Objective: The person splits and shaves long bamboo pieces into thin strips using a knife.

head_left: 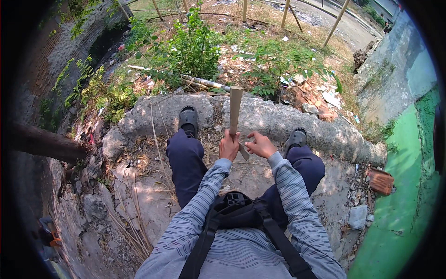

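My left hand [228,146] is wrapped round a long, pale brown wooden piece [236,109], which stands up from the fist with its flat end upward. Close beside it on the right is my right hand [261,145], its fingers curled in toward the wood. Between the two hands, a thin flat greyish-brown strip [244,152] angles downward. Whether it is part of the same piece or a separate thing, I cannot tell. The right fingertips are at this strip, but their exact grip is too small to make out.
My shoes [188,118] rest by a rough concrete ledge [288,121]. Beyond it are leafy plants [195,51], litter and a pole [204,83]. A tree trunk [49,142] juts in at left; a green wall [399,186] and a reddish brick-like block [380,181] are at right.
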Available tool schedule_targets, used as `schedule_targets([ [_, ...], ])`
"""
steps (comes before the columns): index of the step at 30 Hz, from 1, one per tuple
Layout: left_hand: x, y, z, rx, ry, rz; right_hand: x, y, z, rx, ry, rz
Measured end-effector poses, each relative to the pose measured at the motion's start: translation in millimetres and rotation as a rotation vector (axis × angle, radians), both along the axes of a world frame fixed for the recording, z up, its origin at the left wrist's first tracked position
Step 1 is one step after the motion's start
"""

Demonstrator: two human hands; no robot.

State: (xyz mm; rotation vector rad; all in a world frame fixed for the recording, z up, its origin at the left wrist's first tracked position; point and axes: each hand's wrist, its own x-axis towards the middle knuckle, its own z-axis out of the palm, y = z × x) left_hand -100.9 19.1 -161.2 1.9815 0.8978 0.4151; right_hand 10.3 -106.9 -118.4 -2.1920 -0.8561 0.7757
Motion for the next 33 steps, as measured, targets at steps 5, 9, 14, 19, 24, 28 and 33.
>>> schedule_targets([
  [5,0.1,4.6,-3.5,-0.014,-0.025,0.057,-42.4,-2.4,-32.6,-0.074,0.382,0.011],
  [9,-6.0,-4.6,-1.4,-0.056,-0.015,0.067,-78.0,-2.0,-37.7,0.140,0.822,-0.372],
  [14,-17.6,-31.4,-3.0,-0.063,-0.020,-0.031,-62.5,-10.8,-69.6,0.349,1.178,-0.597],
  [19,-24.0,-51.0,-5.7,-0.033,0.010,-0.154,-72.1,-6.6,-104.5,0.711,1.507,-0.510],
  [24,-27.3,-47.7,-3.5,-0.072,0.063,-0.338,-64.1,-26.5,-142.1,0.749,1.594,-0.613],
  [28,-34.6,-22.6,19.4,-0.013,0.180,-0.348,-66.9,-25.1,-110.1,0.603,1.605,-0.742],
  [33,-40.1,-4.8,22.3,-0.006,0.039,-0.177,-65.8,-48.9,-119.0,0.589,1.734,-0.861],
])
